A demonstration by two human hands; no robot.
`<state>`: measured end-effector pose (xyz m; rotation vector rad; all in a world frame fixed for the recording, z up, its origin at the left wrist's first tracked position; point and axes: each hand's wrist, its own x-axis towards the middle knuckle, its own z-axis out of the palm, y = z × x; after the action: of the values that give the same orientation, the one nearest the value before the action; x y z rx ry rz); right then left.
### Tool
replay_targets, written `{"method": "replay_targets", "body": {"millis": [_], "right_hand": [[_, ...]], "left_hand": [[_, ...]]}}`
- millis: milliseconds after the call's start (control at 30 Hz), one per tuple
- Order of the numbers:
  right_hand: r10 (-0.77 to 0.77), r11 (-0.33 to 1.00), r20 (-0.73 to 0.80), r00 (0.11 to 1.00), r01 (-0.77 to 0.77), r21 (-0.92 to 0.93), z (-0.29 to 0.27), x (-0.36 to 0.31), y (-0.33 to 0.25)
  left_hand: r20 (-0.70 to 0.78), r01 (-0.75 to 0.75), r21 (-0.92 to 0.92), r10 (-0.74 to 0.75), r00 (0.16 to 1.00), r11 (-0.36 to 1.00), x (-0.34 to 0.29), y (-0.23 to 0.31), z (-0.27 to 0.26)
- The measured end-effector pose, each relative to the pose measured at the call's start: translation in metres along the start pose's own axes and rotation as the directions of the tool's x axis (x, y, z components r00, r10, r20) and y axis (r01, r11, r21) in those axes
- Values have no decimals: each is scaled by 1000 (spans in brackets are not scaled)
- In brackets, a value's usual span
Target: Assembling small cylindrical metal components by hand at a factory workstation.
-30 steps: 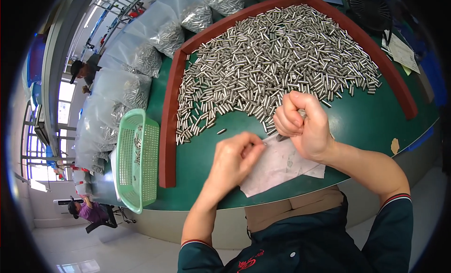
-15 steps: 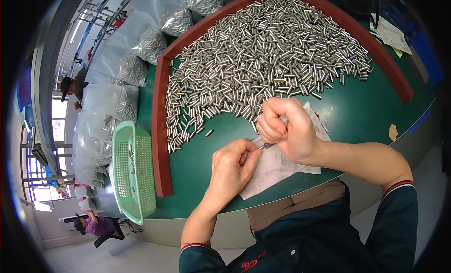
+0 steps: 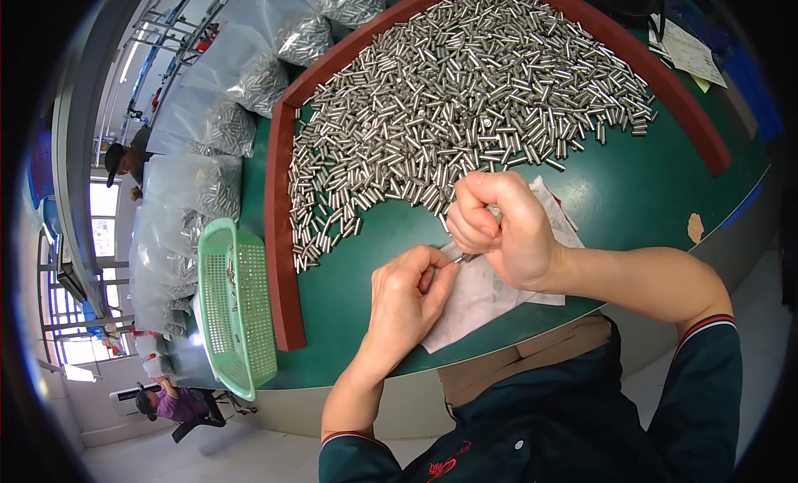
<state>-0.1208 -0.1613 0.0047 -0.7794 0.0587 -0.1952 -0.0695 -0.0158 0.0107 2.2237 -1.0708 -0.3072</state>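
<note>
A broad heap of small silvery metal pins (image 3: 465,92) covers the far part of the green table (image 3: 632,209). My left hand (image 3: 407,292) is closed in a pinch, with thumb and forefinger on a small metal pin (image 3: 460,259). Just right of it, my right hand (image 3: 507,229) is curled into a fist. A thin dark tip shows below that fist, touching or almost touching the pin; the rest of what it grips is hidden. Beneath both hands lies a creased whitish cloth or paper sheet (image 3: 465,312).
A dark red wooden rail (image 3: 283,234) borders the heap. Left of it stands a green perforated basket (image 3: 258,317) with a few pins inside. Clear bags of pins (image 3: 224,125) line the left side. Papers (image 3: 690,55) lie at far right. Two people appear at far left.
The view has shifted slightly. Both hands keep almost the same pose over the sheet, with my right fist turned or moved only a little.
</note>
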Motion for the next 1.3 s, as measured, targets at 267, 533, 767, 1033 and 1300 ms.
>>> {"method": "replay_targets", "body": {"millis": [267, 533, 767, 1033, 1300], "right_hand": [[1, 1000, 3, 1000, -1, -16, 0, -1, -1], [-77, 989, 19, 997, 78, -126, 6, -2, 4], [-113, 970, 49, 992, 121, -212, 8, -3, 4], [-87, 995, 28, 996, 88, -38, 3, 1, -8], [-53, 978, -24, 998, 57, 202, -2, 2, -11]], "left_hand": [[-12, -12, -1, 12, 1000, 1000, 0, 0, 1], [4, 14, -47, -14, 1000, 999, 0, 0, 1], [34, 25, -59, -23, 999, 998, 5, 2, -1], [54, 121, -415, -108, 993, 902, -1, -10, -8], [323, 337, -928, -106, 940, 157, 6, -28, -15]]}}
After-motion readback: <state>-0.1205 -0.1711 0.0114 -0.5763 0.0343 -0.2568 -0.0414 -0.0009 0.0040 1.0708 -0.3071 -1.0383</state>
